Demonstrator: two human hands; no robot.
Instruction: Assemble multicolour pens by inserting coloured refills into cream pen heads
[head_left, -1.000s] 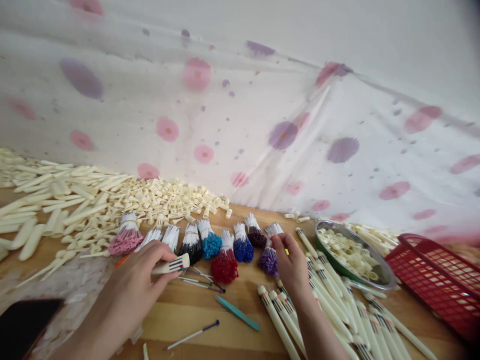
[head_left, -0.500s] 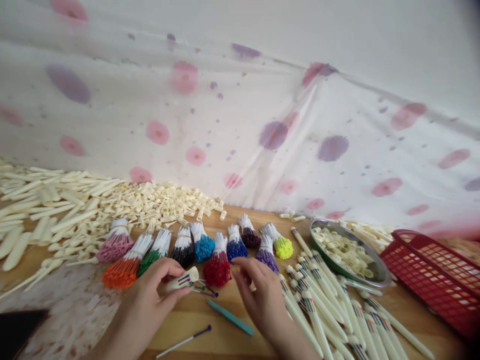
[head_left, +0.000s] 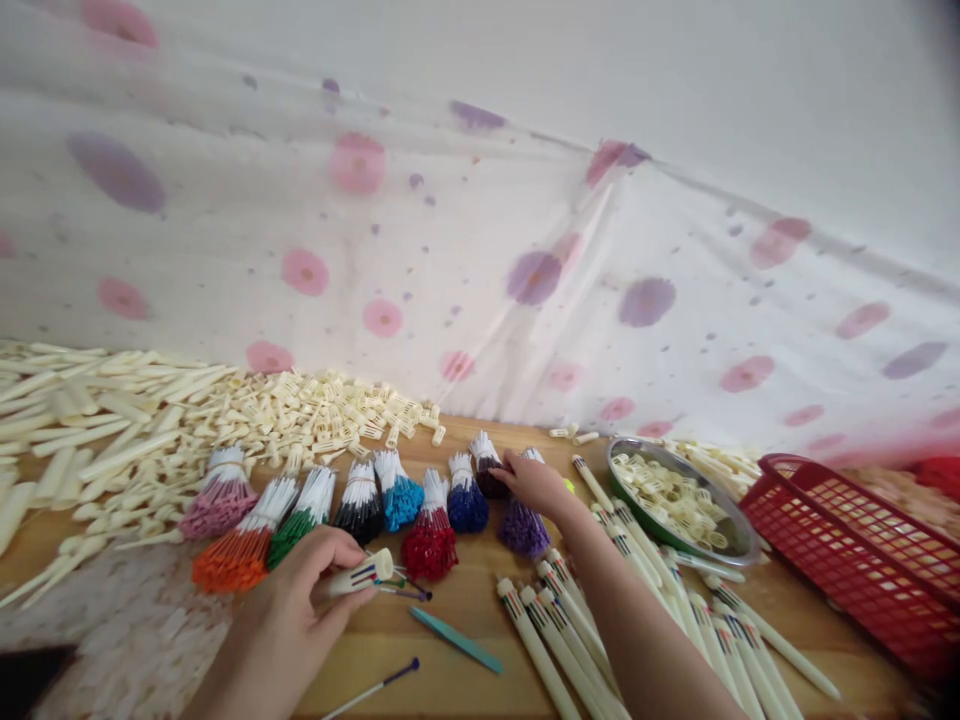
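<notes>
My left hand [head_left: 304,600] is closed around a cream slotted pen barrel part [head_left: 364,572]. Coloured strips show in its slots, and thin refills with coloured ends [head_left: 411,588] stick out on its right side. My right hand [head_left: 536,485] reaches over to the dark maroon refill bundle [head_left: 486,462]; its fingertips are pinched at the bundle's edge, and what lies between them is hidden. Close by are the purple bundle [head_left: 525,525], the blue bundle [head_left: 466,500] and the red bundle [head_left: 429,535]. A teal stick [head_left: 456,640] and a loose purple-tipped refill [head_left: 375,688] lie on the wooden table.
Black [head_left: 360,505], green [head_left: 304,515], orange [head_left: 240,545] and pink bundles [head_left: 219,500] stand leftward. Cream pen parts [head_left: 315,415] are heaped behind. Multicolour pens [head_left: 551,630] lie under my right forearm. A metal bowl [head_left: 739,515] and a red basket [head_left: 847,560] stand rightward.
My right hand has moved up and away from the front, over to the dark maroon bundle. My left hand keeps its hold on the barrel part. The view has shifted slightly.
</notes>
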